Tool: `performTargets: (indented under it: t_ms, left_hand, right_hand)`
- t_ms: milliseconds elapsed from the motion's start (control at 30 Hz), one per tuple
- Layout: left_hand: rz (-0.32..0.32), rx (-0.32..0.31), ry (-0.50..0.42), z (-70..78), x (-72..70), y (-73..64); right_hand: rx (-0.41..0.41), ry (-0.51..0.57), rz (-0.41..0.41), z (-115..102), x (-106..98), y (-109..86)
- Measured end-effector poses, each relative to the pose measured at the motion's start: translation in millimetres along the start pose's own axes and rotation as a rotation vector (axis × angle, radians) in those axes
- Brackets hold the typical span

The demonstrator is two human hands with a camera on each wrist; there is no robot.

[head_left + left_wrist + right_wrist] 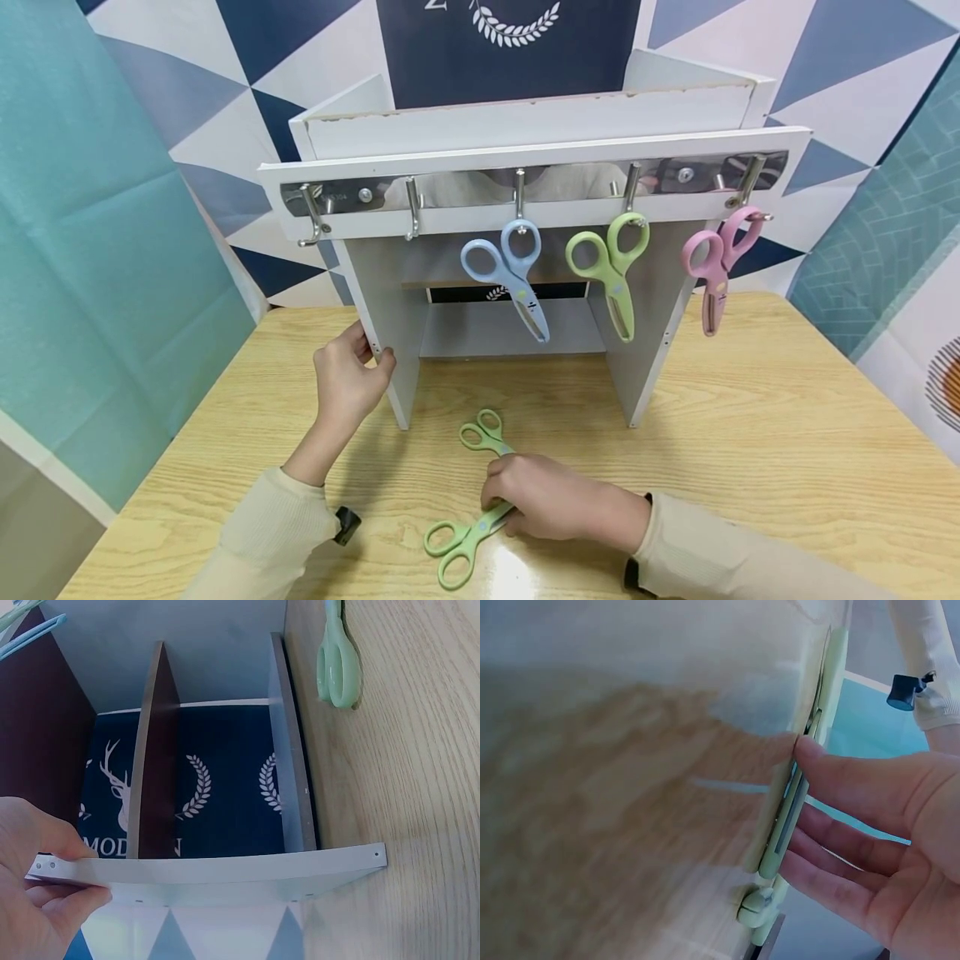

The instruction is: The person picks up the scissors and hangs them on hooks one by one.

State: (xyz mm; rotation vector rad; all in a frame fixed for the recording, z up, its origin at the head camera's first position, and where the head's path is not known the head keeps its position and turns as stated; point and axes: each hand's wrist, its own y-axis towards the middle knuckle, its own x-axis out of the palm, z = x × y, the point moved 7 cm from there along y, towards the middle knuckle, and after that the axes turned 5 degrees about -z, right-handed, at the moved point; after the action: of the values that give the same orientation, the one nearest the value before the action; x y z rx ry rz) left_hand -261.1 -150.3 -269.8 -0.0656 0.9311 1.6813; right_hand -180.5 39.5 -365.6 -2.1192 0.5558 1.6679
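A white board shelf unit (384, 292) stands on a pale wood-grain table (750, 408), and a white rail with a shiny metal strip (465, 190) runs across its front. Five metal hooks project from the strip. A pair of light-blue plastic-handled scissors (522, 292) hangs by one finger loop from the middle hook, a pair of hanging green scissors (615, 282) from the next one to the right, and a pair of pink scissors (716, 271) from the rightmost, all with blades pointing down.

The left hand (347, 372) holds the front edge of the unit's left side panel, with thumb and fingers on opposite faces of the board, near small round holes. The right hand (543, 496) is low at the table, pinching the nearer green scissors (476, 532) at the blades between thumb and fingers; their loops point toward the person. Just beyond lie the farther green scissors (498, 446), loops toward the unit, tips hidden by the right hand.

Cream sleeves (277, 517) cover both forearms. Behind the unit hangs a cloth patterned with blue and white triangles (217, 167); a plain teal cloth (112, 250) hangs at left.
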Motion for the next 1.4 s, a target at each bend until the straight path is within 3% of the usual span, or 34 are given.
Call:
performTargets:
  t_ms: [267, 733, 1200, 1400]
  left_hand:
    - [-0.003, 0.0, 0.005, -0.9, 0.5, 0.8]
    - [-0.003, -0.008, -0.004, -3.5, 0.3, -0.1]
    - [-0.01, -0.007, -0.014, -0.6, 1.1, 1.2]
    - [-0.009, -0.01, -0.01, -1.4, 0.8, 0.3]
  right_hand:
    - [-0.017, -0.016, 0.007, -1.9, -0.3, 1.8]
    - [0.036, 0.177, -0.067, 0.8, 5.0, 6.7]
    - [0.011, 0.224, -0.06, -0.9, 5.0, 7.2]
    - [0.008, 0.196, -0.06, -3.1, 4.9, 6.6]
